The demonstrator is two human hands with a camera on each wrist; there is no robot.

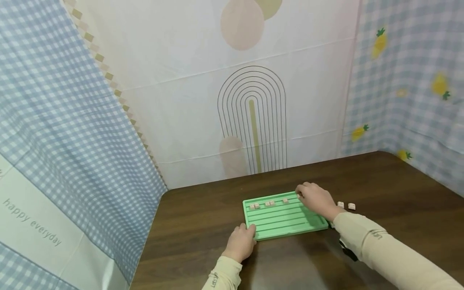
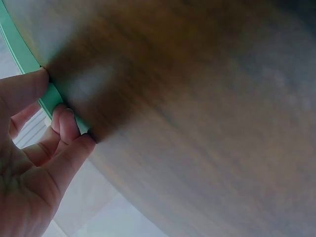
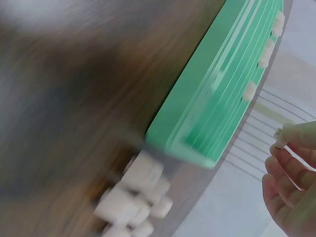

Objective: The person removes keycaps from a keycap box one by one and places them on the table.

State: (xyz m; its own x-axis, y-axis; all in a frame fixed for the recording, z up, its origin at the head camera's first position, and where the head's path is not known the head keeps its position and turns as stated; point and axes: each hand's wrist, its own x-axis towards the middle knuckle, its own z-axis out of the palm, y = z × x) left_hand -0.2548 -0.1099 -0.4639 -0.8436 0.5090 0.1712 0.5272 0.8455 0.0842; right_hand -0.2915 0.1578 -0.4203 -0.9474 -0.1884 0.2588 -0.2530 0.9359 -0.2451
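Observation:
A green ridged tray (image 1: pixel 279 220) lies on the dark wooden table. My left hand (image 1: pixel 240 242) grips its near left corner; in the left wrist view, the thumb and fingers are around the green edge (image 2: pixel 49 98). Over the tray's far right part is my right hand (image 1: pixel 316 198). Between thumb and fingertips it pinches a small white keycap (image 3: pixel 280 142), seen in the right wrist view, held above the tray. Several pale keycaps (image 1: pixel 270 203) sit spaced along the tray's far row.
Right of the tray, loose white keycaps (image 1: pixel 351 206) lie on the table (image 1: pixel 391 189); the right wrist view shows several in a cluster (image 3: pixel 121 205) near the tray's corner. A white patterned cloth (image 1: pixel 188 133) hangs behind the table, with blue checked cloth (image 1: pixel 94 133) at the sides.

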